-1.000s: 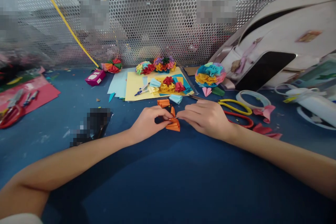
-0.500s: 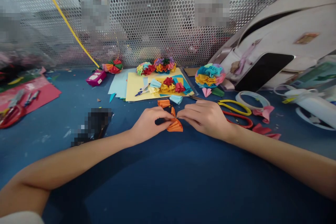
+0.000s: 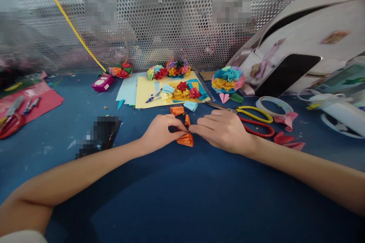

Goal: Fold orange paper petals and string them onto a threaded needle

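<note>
Pinched between the thumb and fingers of my left hand (image 3: 163, 133) is a pleated orange paper piece (image 3: 185, 140), fanned out toward me. My right hand (image 3: 224, 131) is closed at the upper end of that piece, its fingertips meeting those of my left; what they grip there is too small to make out. Just beyond the fingertips lie a small orange folded piece (image 3: 187, 120) and another orange folded piece (image 3: 177, 111). A light blue folded piece (image 3: 190, 106) rests behind them.
Scissors (image 3: 253, 115) and a tape roll (image 3: 274, 106) lie right of my right hand. Behind are yellow paper (image 3: 142, 97), paper flowers (image 3: 228, 79), a purple box (image 3: 102, 83), and a phone (image 3: 288, 75) against a bag (image 3: 310, 26). A dark pouch (image 3: 104, 133) sits left.
The orange pleated piece has shifted slightly left and down in my fingers. My right fingertips have moved a little left, and the small orange piece behind now shows more clearly.
</note>
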The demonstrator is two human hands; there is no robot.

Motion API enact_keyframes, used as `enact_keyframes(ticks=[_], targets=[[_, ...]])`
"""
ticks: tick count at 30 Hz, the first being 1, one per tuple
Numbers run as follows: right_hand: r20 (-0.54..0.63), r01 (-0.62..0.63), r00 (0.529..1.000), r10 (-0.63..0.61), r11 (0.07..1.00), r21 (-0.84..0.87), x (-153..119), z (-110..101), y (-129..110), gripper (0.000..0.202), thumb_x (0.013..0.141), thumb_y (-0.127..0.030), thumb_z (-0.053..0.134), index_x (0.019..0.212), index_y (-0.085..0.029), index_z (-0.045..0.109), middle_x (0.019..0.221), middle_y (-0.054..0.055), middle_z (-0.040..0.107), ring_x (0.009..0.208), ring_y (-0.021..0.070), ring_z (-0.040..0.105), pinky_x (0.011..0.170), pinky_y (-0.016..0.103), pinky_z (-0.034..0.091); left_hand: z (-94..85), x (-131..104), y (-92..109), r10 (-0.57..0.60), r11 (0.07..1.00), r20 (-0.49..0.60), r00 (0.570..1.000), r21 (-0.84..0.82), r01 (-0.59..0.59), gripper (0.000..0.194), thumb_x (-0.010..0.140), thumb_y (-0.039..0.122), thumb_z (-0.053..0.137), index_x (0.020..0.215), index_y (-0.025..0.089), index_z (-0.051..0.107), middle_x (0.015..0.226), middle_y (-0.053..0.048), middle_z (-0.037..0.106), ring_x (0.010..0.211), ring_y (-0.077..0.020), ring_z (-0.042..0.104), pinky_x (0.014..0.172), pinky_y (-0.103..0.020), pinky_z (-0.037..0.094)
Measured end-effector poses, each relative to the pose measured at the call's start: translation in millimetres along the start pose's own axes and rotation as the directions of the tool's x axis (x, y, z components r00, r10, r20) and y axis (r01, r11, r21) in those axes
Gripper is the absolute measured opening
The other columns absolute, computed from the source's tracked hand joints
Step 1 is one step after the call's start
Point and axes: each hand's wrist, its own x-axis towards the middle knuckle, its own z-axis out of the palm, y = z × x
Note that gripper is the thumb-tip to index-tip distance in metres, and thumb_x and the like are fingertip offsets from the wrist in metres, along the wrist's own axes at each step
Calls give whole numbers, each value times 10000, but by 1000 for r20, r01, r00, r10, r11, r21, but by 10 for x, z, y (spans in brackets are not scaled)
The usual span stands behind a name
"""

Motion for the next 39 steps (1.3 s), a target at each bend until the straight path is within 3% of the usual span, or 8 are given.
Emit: enact_keyframes(ticks=[9, 17, 25, 39], targets=[[-2, -50, 999, 50, 999, 21, 8, 14, -2, 258, 1029, -144, 469, 923, -169, 703, 684, 1, 643, 567, 143, 455, 579, 307, 285, 20, 8, 0, 0, 999, 41, 999, 40, -1, 204, 864, 41, 632, 854, 161, 798, 863, -36, 794, 804, -168, 707, 752, -262, 517], [10, -174, 985, 174, 975, 140, 0, 14, 21, 242, 1047, -249, 496, 932, -172, 695, 765, 19, 686, 609, 137, 515, 622, 285, 342, 7, 33, -24, -190, 924, 91, 978, -320, 210, 194, 806, 83, 616, 768, 141, 798, 779, -24, 799, 706, -144, 728, 675, -215, 553], [17, -225, 974, 226, 956, 186, 16, -24, 86, 203, 1039, -264, 520, 942, -185, 680, 785, 19, 707, 632, 143, 589, 618, 280, 387, 6, 25, -33, -272, 813, 117, 955, -504, 293, 124, 774, 159, 681, 738, 146, 798, 753, -39, 793, 643, -133, 710, 619, -216, 552], [-14, -186, 981, 193, 959, 214, 29, -64, 102, 167, 1038, -264, 536, 965, -197, 671, 857, 27, 745, 721, 149, 667, 683, 270, 457, -21, 19, -43, -176, 889, 54, 983, -419, 183, 110, 774, 158, 687, 739, 140, 789, 766, -48, 793, 683, -141, 715, 654, -230, 551]])
